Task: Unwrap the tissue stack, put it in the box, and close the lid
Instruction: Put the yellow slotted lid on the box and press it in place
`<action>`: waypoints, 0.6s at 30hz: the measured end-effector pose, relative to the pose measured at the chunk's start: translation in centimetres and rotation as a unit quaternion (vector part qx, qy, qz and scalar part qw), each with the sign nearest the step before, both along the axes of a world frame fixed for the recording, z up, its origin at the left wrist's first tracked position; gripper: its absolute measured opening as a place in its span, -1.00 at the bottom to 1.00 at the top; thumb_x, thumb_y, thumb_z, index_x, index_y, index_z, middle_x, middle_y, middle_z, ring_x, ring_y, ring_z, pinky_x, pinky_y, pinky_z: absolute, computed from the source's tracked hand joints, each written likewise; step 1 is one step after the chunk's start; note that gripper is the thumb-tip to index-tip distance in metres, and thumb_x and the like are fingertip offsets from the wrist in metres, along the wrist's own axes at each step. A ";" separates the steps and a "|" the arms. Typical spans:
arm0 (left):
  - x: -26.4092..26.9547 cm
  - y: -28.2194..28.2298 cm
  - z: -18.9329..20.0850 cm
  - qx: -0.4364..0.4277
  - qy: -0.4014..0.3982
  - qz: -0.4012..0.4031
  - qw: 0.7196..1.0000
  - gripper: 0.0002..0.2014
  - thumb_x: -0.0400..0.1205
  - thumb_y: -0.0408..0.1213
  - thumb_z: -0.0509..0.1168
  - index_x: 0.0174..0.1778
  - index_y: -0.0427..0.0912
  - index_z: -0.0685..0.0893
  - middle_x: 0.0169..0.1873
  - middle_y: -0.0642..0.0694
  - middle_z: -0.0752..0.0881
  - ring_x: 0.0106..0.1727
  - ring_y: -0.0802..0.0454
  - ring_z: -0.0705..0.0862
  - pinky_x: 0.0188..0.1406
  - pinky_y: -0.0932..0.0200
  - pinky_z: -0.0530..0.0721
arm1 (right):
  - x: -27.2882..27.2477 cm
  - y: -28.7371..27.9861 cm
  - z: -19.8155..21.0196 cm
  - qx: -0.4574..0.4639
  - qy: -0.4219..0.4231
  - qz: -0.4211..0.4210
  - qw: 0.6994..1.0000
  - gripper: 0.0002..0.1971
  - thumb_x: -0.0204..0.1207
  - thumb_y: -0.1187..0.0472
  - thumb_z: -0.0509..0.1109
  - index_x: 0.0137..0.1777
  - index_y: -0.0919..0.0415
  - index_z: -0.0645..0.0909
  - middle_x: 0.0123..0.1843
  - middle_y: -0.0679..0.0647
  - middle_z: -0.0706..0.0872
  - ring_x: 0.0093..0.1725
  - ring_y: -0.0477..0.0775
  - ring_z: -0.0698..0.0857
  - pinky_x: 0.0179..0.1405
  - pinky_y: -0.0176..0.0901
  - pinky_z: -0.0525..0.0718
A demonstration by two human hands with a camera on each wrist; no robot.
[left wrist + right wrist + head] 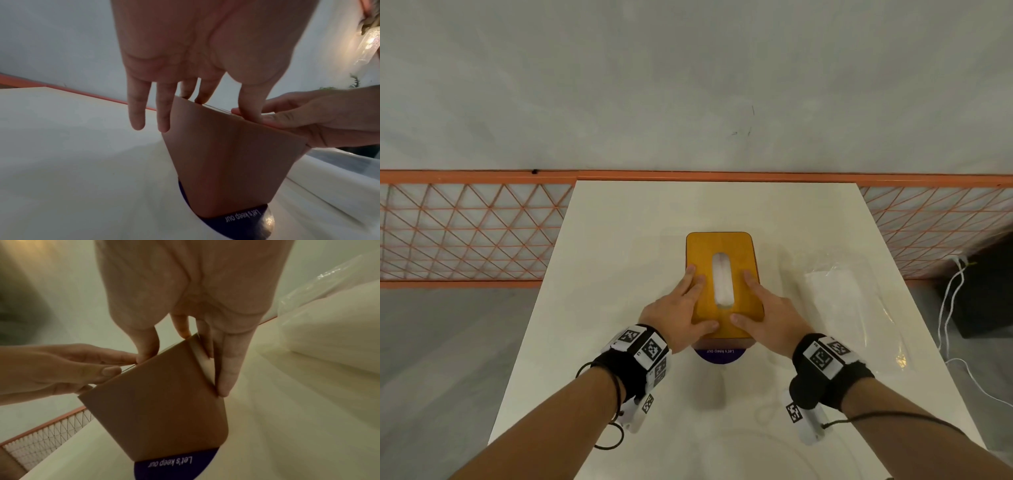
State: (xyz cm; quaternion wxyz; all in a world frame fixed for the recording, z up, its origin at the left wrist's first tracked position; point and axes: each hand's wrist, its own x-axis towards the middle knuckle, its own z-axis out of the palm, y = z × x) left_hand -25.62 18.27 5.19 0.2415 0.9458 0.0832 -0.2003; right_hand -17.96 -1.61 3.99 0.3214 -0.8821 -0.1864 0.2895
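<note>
A tissue box with an orange-brown lid stands in the middle of the white table. White tissue shows in the lid's long slot. My left hand lies flat on the lid's left side, its thumb on the near edge. On the right side my right hand lies the same way, thumb on the near edge. The left wrist view shows the box's brown wall under my left hand's fingers. In the right wrist view my right hand's fingers run straight down the box's side.
The clear plastic wrapper lies crumpled on the table to the right of the box. A purple round label sticks out from under the box's near end. An orange mesh fence runs behind the table. White cables hang at the right.
</note>
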 end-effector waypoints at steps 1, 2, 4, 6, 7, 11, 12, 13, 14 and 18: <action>0.0 0.0 0.0 0.000 0.001 0.000 1.000 -0.09 0.57 0.30 0.20 0.70 0.11 -0.16 0.68 0.20 -0.32 0.64 -0.06 0.29 0.50 -0.10 0.46 | 0.1 0.1 0.1 -0.007 0.002 -0.002 1.000 -0.10 0.52 -0.15 0.40 0.69 -0.19 -0.12 0.53 0.12 0.52 0.39 0.22 0.61 0.36 0.09 0.64; 0.1 0.0 -0.1 -0.002 0.000 0.000 1.000 -0.09 0.57 0.29 0.21 0.70 0.11 -0.17 0.68 0.21 -0.32 0.64 -0.05 0.29 0.50 -0.10 0.46 | 0.2 0.1 0.2 -0.013 0.000 -0.004 1.000 -0.10 0.51 -0.16 0.41 0.69 -0.19 -0.11 0.52 0.12 0.53 0.37 0.23 0.62 0.35 0.09 0.64; 0.1 0.1 -0.2 -0.012 -0.001 -0.003 1.000 -0.08 0.57 0.28 0.22 0.70 0.10 -0.18 0.68 0.21 -0.33 0.66 -0.04 0.26 0.52 -0.11 0.45 | 0.2 0.2 0.4 -0.023 -0.010 0.001 1.000 -0.09 0.50 -0.19 0.40 0.69 -0.19 -0.11 0.51 0.13 0.54 0.36 0.24 0.62 0.35 0.10 0.65; 0.1 0.1 -0.5 -0.031 -0.004 -0.004 0.999 -0.07 0.57 0.26 0.23 0.70 0.08 -0.18 0.68 0.20 -0.34 0.68 -0.03 0.21 0.55 -0.13 0.41 | -0.1 0.3 0.5 -0.027 -0.015 0.005 1.000 -0.09 0.51 -0.20 0.38 0.69 -0.17 -0.13 0.52 0.14 0.53 0.37 0.25 0.61 0.35 0.08 0.64; 0.0 0.2 -0.7 -0.043 -0.007 -0.004 0.999 -0.06 0.57 0.25 0.25 0.70 0.07 -0.18 0.68 0.19 -0.34 0.69 -0.02 0.18 0.56 -0.14 0.39 | -0.2 0.2 0.5 -0.027 -0.016 0.009 0.999 -0.09 0.52 -0.20 0.38 0.70 -0.16 -0.14 0.54 0.14 0.52 0.38 0.25 0.61 0.35 0.08 0.64; -0.4 0.4 -1.3 -0.101 -0.040 0.006 0.994 -0.05 0.57 0.15 0.33 0.71 0.00 -0.14 0.68 0.14 -0.35 0.71 -0.03 0.10 0.63 -0.06 0.30 | -0.3 -0.1 0.2 0.002 -0.008 0.018 1.000 -0.09 0.52 -0.21 0.36 0.69 -0.17 -0.17 0.60 0.10 0.44 0.43 0.23 0.57 0.38 0.08 0.62; -0.6 0.4 -1.4 -0.122 -0.054 0.019 0.991 -0.05 0.58 0.13 0.34 0.71 0.01 -0.14 0.68 0.12 -0.36 0.71 -0.04 0.10 0.62 -0.05 0.31 | -0.3 -0.4 -0.2 0.022 -0.003 0.013 1.000 -0.10 0.53 -0.22 0.35 0.68 -0.20 -0.17 0.62 0.08 0.41 0.44 0.22 0.57 0.38 0.11 0.62; -0.8 0.3 -1.6 -0.147 -0.070 0.041 0.986 -0.06 0.59 0.10 0.33 0.71 0.03 -0.16 0.68 0.10 -0.36 0.70 -0.04 0.10 0.61 -0.04 0.32 | -0.3 -0.7 -0.5 0.045 0.005 -0.002 0.999 -0.11 0.52 -0.25 0.33 0.67 -0.23 -0.18 0.64 0.06 0.37 0.44 0.22 0.57 0.37 0.16 0.63; -1.1 0.2 -1.6 -0.172 -0.080 0.075 0.979 -0.08 0.61 0.09 0.31 0.70 0.06 -0.19 0.69 0.07 -0.34 0.70 -0.05 0.10 0.61 -0.02 0.32 | -0.3 -1.0 -0.8 0.070 0.024 -0.028 0.997 -0.10 0.48 -0.30 0.32 0.66 -0.27 -0.19 0.66 0.03 0.33 0.45 0.23 0.57 0.35 0.21 0.64; -2.1 0.1 -3.2 -0.259 -0.023 0.211 0.942 -0.11 0.60 0.24 0.21 0.69 0.17 -0.24 0.70 -0.04 0.14 0.66 -0.15 0.28 0.58 -0.08 0.35 | -0.5 -1.5 -2.0 0.144 0.168 -0.119 0.968 0.09 0.18 -0.52 0.39 0.66 -0.25 -0.03 0.67 0.00 0.33 0.50 0.24 0.51 0.35 0.31 0.62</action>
